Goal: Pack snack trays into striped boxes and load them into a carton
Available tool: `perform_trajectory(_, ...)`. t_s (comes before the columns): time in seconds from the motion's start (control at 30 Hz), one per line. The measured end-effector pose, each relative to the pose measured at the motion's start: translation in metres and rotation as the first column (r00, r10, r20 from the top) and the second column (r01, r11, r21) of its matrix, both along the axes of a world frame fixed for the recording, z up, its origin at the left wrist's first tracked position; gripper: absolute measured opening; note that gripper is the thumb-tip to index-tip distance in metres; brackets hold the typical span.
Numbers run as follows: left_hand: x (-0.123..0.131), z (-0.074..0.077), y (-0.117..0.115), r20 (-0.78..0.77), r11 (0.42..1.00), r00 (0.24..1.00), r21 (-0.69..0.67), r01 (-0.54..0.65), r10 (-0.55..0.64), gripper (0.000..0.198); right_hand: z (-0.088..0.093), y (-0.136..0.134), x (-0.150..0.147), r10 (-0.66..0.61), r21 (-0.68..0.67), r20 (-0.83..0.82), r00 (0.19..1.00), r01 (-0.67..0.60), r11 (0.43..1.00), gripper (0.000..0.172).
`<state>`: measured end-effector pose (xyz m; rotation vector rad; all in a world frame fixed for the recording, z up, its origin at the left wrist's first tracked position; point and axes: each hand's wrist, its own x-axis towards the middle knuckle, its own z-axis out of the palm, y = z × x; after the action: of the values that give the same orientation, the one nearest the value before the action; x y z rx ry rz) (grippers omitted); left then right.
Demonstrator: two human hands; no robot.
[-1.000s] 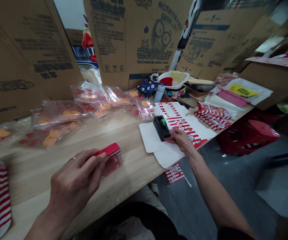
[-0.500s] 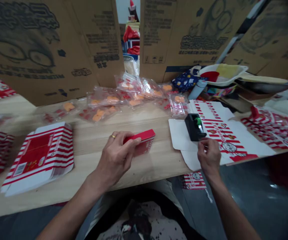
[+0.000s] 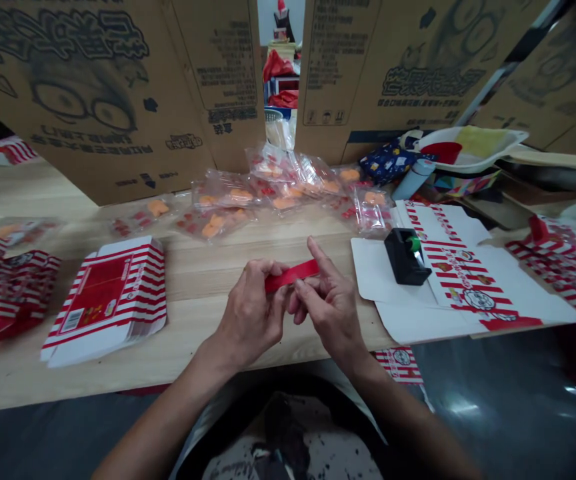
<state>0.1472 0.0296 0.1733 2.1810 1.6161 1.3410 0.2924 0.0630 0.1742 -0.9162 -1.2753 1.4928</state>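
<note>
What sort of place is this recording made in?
Likely a small packing workshop: printed cardboard cartons wall in a bench carrying snack packets, flat striped boxes and a tape dispenser. The left hand and right hand hold a red box.

Bare forearms; blk/wht patterned clothing

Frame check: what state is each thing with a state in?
small red box: assembled, held by both hands
left hand: fingers shut on the box
right hand: fingers shut on the box
tape dispenser: upright on unfolded carton
striped cartons: flat, stacked
snack packets: lying loose
</note>
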Motion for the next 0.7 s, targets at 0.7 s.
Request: perform_trajectory(0.7, 0.005, 0.017, 0.009, -0.282, 0.997, 0.959, 0.053, 0.051, -0.035, 0.009, -0.026, 0.004, 0.045, -0.065, -0.154, 0.104, 0.992, 0.081, 0.985, 0.093)
